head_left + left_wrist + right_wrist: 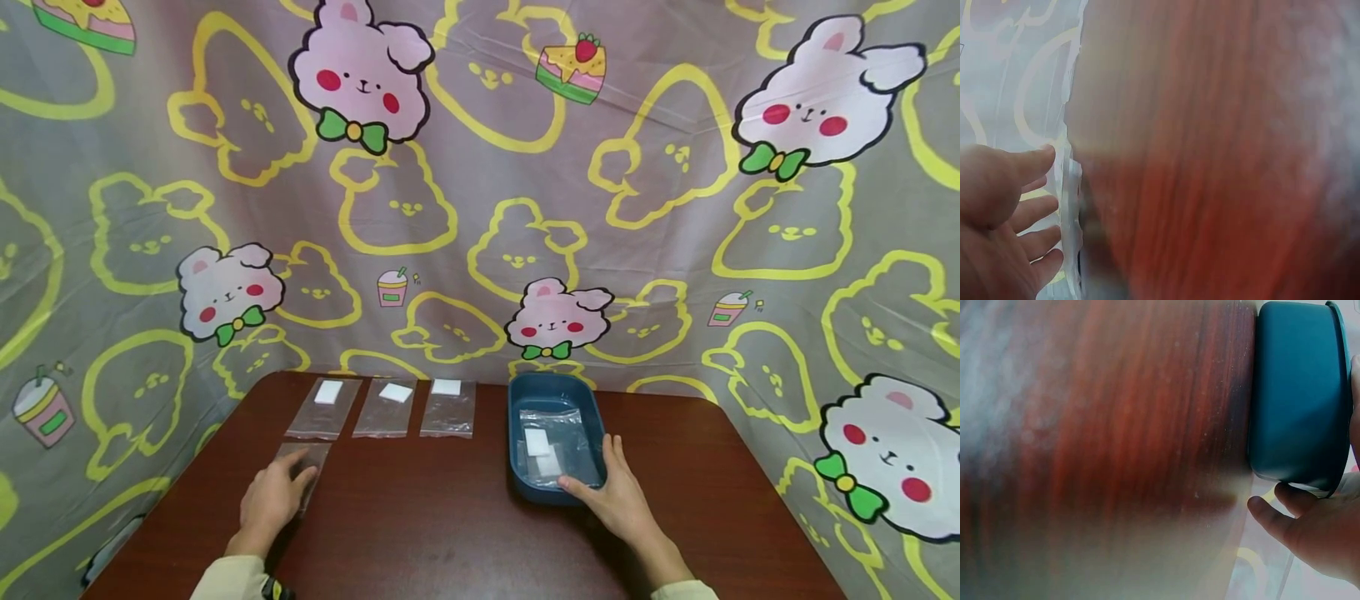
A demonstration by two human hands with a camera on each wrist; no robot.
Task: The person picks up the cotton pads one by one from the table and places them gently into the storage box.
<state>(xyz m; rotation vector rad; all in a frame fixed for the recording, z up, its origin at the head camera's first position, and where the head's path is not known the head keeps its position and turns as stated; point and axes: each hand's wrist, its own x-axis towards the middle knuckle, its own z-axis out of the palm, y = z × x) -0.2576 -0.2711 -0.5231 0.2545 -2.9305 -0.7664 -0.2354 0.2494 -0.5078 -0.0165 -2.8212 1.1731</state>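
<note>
At the left, a clear zip bag lies flat on the table, partly covered by my left hand. The thumb and fingers of that hand are loosely bent and apart, with the fingertips over the bag. My right hand holds the near right corner of a dark blue plastic bin, the thumb over its rim and the fingers along its outer side. Inside the bin, clear zip bags overlap, with white rectangular pieces showing in them. The right wrist view shows fingers against the bin's outer wall.
Three more clear zip bags stand in a row at the back left: one bag, a middle bag and a right bag, each with a white piece near its top. A patterned curtain hangs behind the brown table.
</note>
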